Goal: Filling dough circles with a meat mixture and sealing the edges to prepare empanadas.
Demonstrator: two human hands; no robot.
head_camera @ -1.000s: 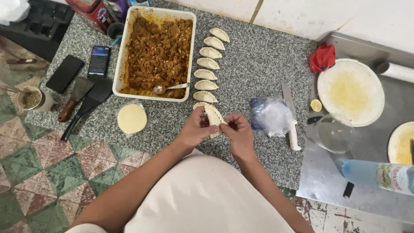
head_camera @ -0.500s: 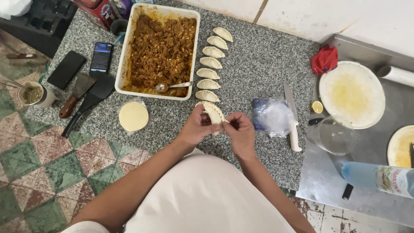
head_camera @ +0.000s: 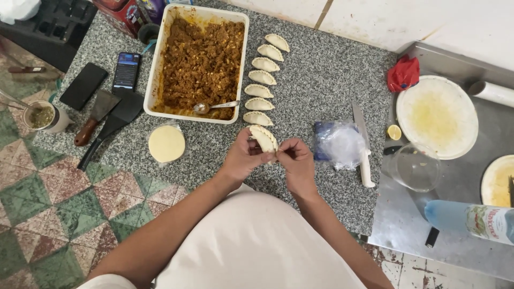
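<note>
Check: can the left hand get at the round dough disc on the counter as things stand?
Probably yes, once freed. The left hand is pinching the folded pastry together with the right hand. The dough disc lies just to its left on bare counter, nothing between them.

Left hand (head_camera: 242, 158) and right hand (head_camera: 295, 162) pinch folded pastry (head_camera: 264, 138).

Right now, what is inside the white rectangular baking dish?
The white baking dish holds brown minced filling, with a metal spoon lying at its near edge. The filling covers the bottom of the dish, so anything underneath is hidden.
</note>
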